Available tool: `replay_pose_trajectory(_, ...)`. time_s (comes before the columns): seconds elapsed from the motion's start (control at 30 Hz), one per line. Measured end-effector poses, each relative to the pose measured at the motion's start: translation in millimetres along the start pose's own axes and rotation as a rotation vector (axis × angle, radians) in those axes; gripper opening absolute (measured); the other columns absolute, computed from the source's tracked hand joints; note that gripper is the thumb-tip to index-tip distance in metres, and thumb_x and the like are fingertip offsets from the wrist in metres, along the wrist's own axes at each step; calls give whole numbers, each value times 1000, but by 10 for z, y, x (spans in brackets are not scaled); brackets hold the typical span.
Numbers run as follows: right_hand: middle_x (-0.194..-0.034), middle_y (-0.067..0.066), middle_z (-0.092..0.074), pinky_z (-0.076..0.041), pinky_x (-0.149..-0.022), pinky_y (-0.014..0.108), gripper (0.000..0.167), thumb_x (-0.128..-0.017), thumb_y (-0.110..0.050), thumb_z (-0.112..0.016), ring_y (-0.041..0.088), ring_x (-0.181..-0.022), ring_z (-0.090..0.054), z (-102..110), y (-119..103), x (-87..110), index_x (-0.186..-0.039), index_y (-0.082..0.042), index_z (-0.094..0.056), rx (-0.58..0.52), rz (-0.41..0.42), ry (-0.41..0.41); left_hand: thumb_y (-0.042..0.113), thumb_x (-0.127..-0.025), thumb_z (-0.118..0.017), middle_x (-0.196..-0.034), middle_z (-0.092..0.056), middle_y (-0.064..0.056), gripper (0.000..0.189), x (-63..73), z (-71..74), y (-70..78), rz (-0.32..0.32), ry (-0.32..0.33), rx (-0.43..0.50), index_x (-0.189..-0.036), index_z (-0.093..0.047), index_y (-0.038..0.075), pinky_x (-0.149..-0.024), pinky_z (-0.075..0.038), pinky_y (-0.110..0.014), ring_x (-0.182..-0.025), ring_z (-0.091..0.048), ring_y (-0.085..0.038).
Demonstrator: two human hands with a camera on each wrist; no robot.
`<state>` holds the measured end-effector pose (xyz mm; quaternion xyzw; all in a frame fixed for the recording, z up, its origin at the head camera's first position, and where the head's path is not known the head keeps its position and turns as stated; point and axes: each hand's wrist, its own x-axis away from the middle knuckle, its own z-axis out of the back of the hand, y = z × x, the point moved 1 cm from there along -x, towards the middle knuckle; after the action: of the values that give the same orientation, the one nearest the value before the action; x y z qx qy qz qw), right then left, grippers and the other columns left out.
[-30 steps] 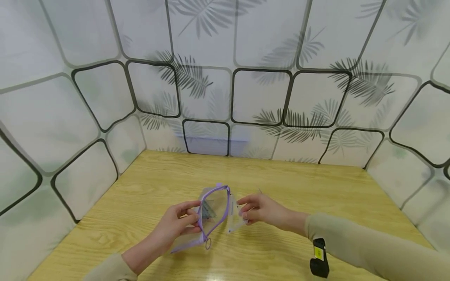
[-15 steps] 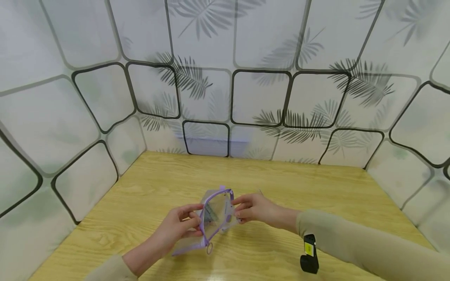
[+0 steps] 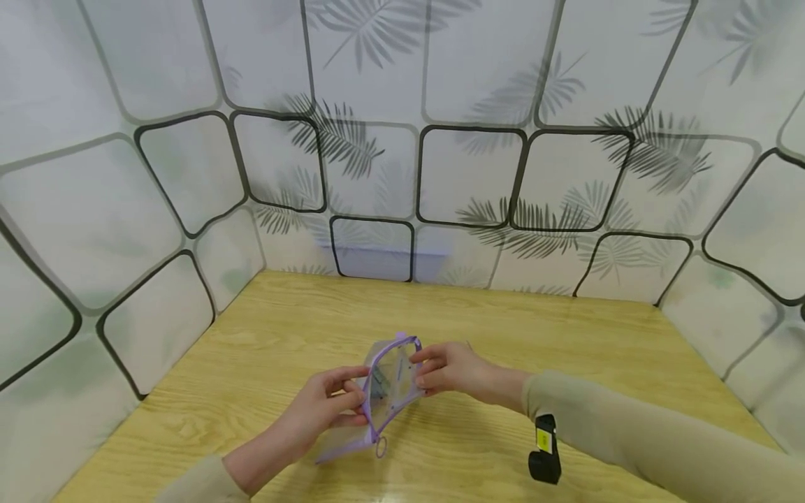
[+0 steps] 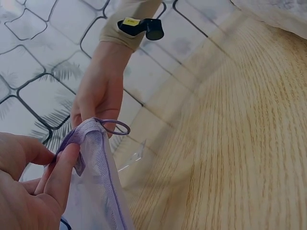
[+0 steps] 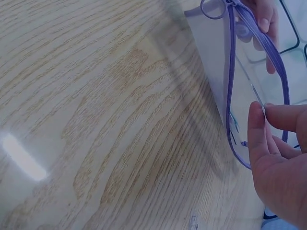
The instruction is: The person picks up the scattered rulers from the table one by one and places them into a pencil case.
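Note:
A see-through pouch (image 3: 344, 440) with a purple zip edge and a pull ring stands tilted on the table, its mouth spread wide. My left hand (image 3: 323, 399) pinches the near left rim of it. In my right hand (image 3: 451, 368), thumb and fingers pinch a thin clear plastic set square (image 5: 255, 90), seen nearly edge-on in the right wrist view. That piece lies within the pouch mouth, and the right fingers are at the opposite rim. Through the clear wall a blue-green set square (image 3: 380, 383) shows inside. The lower part of the held piece is hard to make out.
A clear plastic piece (image 4: 136, 158) lies on the wooden table (image 3: 534, 328) beyond the right hand, mostly hidden in the head view. A clear ruler end (image 5: 194, 221) shows in the right wrist view. Patterned curtain walls (image 3: 468, 175) stand behind and at both sides.
My right hand has moved left, taking the clear set square from beside the pouch into its mouth. The left hand keeps its pinch on the rim and has shifted slightly right.

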<state>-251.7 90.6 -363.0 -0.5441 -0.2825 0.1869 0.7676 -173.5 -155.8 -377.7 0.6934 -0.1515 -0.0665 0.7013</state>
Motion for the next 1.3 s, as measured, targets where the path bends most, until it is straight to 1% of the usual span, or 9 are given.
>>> replay_pose_trajectory(0.23,-117,22,-64,-62,-87,38,50,-94,-3,-62,17,-95,-67,-17,-44,-40,-140,7,-47,43,0,-43,7,-96,-57,-94,-54,0,57,0,-12,10,-3,1,-5,-146,-36,-10,-79,-63,-26,-97,-66,-18)
replay_pose_trajectory(0.5,-118,19,-67,-63,-82,36,47,-93,-5,-65,16,-92,-68,-39,-63,-120,-137,4,-53,114,-16,-45,7,-96,-57,-93,-55,0,57,0,-8,17,-15,-7,-4,-146,-35,-11,-79,-63,-25,-95,-66,-17)
replay_pose_trajectory(0.63,-120,20,-66,-62,-83,37,46,-92,-3,-65,17,-95,-68,-53,-62,-168,-136,5,-53,124,-21,-47,7,-96,-57,-93,-54,0,58,4,-9,17,-16,-10,-2,-147,-35,-11,-79,-63,-25,-95,-67,-17)
replay_pose_trajectory(0.87,-124,22,-65,-62,-82,34,45,-93,-3,-64,19,-98,-67,-63,-84,-214,-135,5,-53,137,-36,-58,7,-96,-57,-93,-53,0,58,10,-18,19,-13,-5,-9,-146,-35,-12,-79,-63,-25,-89,-65,-13)
replay_pose_trajectory(1.13,-127,24,-63,-62,-83,35,45,-93,-2,-64,18,-97,-67,-88,-117,-218,-135,8,-53,137,-32,-84,6,-95,-57,-94,-54,-1,57,8,-32,28,-10,2,1,-146,-36,-11,-80,-62,-25,-93,-67,-15)
replay_pose_trajectory(1.2,-128,24,-63,-62,-84,36,45,-92,-4,-65,20,-100,-67,-92,-112,-226,-134,8,-53,149,-29,-81,6,-95,-57,-94,-54,-1,58,10,-31,23,-13,1,0,-146,-36,-12,-80,-63,-25,-91,-67,-14)
replay_pose_trajectory(1.3,-130,24,-62,-61,-87,36,46,-92,-8,-66,25,-109,-66,-93,-104,-231,-134,8,-54,185,-28,-65,6,-96,-57,-94,-54,-1,58,10,-28,19,-18,-3,-1,-146,-34,-12,-80,-63,-25,-88,-66,-13)
